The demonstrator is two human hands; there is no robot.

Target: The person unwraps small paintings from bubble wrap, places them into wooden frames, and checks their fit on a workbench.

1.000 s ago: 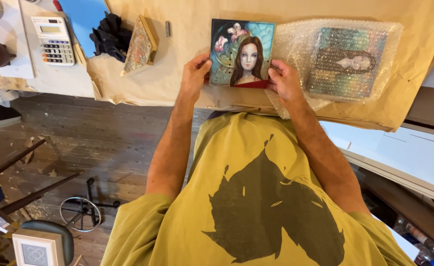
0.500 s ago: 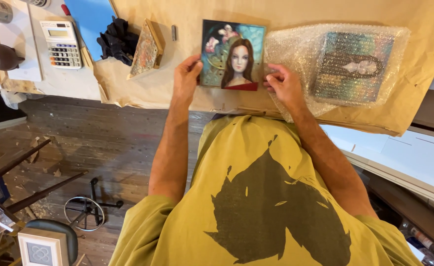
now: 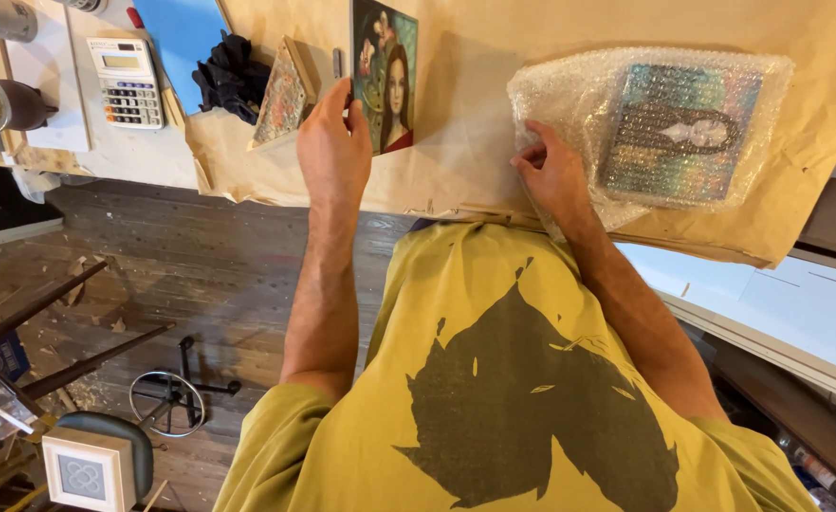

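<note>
Left hand (image 3: 334,152) grips the portrait painting (image 3: 385,76) by its edge, tilted up off the brown paper (image 3: 551,28). Right hand (image 3: 551,175) pinches the bubble-wrap (image 3: 569,95) around a second picture (image 3: 680,133), well apart. Calculator (image 3: 126,82) left; wooden floor (image 3: 200,275) below.

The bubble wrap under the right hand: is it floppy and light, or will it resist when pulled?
The bubble wrap is probably floppy: it looks thin and wrinkled. Its empty edge seems light, but the picture wrapped inside likely adds weight.
</note>
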